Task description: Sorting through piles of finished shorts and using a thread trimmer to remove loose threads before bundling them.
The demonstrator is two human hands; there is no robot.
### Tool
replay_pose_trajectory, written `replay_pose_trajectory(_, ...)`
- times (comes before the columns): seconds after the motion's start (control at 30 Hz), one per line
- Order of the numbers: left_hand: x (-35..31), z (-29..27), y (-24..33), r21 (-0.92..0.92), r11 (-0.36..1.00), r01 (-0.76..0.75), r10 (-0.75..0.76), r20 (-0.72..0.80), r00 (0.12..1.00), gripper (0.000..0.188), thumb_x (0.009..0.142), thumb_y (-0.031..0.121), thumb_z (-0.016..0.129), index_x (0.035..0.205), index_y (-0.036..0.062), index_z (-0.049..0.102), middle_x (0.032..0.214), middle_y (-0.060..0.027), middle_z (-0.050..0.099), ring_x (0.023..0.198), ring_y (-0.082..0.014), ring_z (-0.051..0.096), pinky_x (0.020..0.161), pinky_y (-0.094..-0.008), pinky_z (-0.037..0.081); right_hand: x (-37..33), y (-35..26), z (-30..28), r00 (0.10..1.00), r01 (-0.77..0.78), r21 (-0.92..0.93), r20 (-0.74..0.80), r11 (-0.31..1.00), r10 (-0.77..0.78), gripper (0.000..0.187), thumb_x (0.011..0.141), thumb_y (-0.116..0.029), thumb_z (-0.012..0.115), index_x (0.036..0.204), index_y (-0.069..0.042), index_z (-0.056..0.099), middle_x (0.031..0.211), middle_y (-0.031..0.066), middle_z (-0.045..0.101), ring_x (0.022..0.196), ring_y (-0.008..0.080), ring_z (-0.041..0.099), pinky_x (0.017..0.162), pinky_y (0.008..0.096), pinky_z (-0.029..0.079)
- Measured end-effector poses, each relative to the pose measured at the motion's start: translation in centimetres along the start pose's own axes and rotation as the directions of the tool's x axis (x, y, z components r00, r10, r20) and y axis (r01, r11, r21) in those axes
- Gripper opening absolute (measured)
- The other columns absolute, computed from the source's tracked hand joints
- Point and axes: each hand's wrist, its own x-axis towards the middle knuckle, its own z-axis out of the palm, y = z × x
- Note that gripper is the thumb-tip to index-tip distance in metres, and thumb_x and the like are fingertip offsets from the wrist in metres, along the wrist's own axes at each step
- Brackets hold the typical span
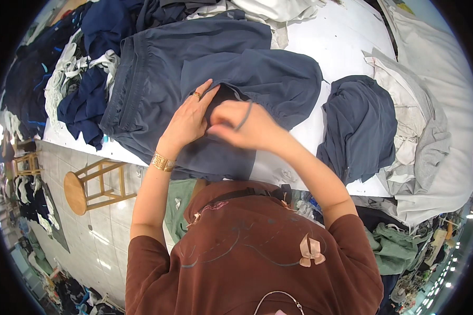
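Note:
Dark blue-grey trousers [163,68] with a gathered elastic waistband lie spread on the white table in front of me. My left hand [188,122], wearing a ring and a gold-coloured bracelet, grips the cloth beside a dark opening in the trousers, with its index finger stretched along the edge. Just to its right is my right hand [247,126], fingers curled and blurred by motion. Across those fingers runs a thin grey curved piece [245,116], whose kind I cannot make out. Part of the opening is hidden behind the right hand.
A bunched blue-grey garment [360,126] lies on the white table [347,37] at right, beside pale grey cloth [441,89]. Navy cloth [86,102] and white strips [63,89] are heaped at left. A wooden stool [97,186] stands on the tiled floor.

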Motion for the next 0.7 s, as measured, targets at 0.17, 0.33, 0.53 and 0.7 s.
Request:
replay_pose_trajectory(0.17,0.6,-1.1,0.2,-0.021,0.999,-0.026,0.026,-0.005,1.0,0.071,0.066,-0.012,0.05,0.133,0.0065,0.04,0.142,-0.0132,0.035,0.098,-0.0305,0.055,0.091,-0.0373,0.044,1.8,2.0,2.1,0.713,-0.298,-0.422,0.498,0.856,0.494,0.029,0.084,-0.027,0.059,0.104,-0.008,0.067,0.109,0.015,0.063,0.099,0.0306,0.063,0.08,0.034,0.051)
replay_pose_trajectory(0.33,0.8,-1.1,0.6,0.05,0.996,-0.069,0.069,-0.013,0.997,0.073,0.065,-0.013,0.05,0.134,0.0076,0.039,0.143,-0.0125,0.033,0.102,-0.0313,0.054,0.091,-0.0381,0.044,0.8,9.4,2.8,0.602,-0.302,-0.838,0.203,0.455,0.773,0.023,0.08,-0.014,0.063,0.099,-0.005,0.069,0.099,0.0089,0.069,0.093,0.0215,0.066,0.071,0.0296,0.053)
replay_pose_trajectory(0.53,0.4,-0.8,-0.3,0.042,0.999,0.01,-0.007,-0.08,0.997,0.063,0.067,-0.011,0.048,0.125,0.0147,0.052,0.143,-0.0178,0.029,0.086,-0.0291,0.059,0.084,-0.0381,0.047,-0.3,7.9,-2.1,0.966,-0.253,0.154,0.099,0.955,0.24,0.019,0.076,-0.017,0.068,0.088,-0.002,0.066,0.088,0.0127,0.064,0.074,0.0287,0.063,0.067,0.0344,0.049)
replay_pose_trajectory(0.7,0.2,-1.3,-0.4,0.036,0.999,0.038,-0.035,-0.072,0.997,0.046,0.069,-0.009,0.05,0.109,0.0111,0.064,0.142,-0.0175,0.032,0.083,-0.027,0.059,0.083,-0.037,0.047,-7.3,9.1,-4.4,0.983,-0.157,-0.25,0.051,0.955,0.175,0.026,0.069,-0.025,0.074,0.092,-0.015,0.069,0.133,0.0145,0.043,0.115,0.0318,0.047,0.09,0.0381,0.041)
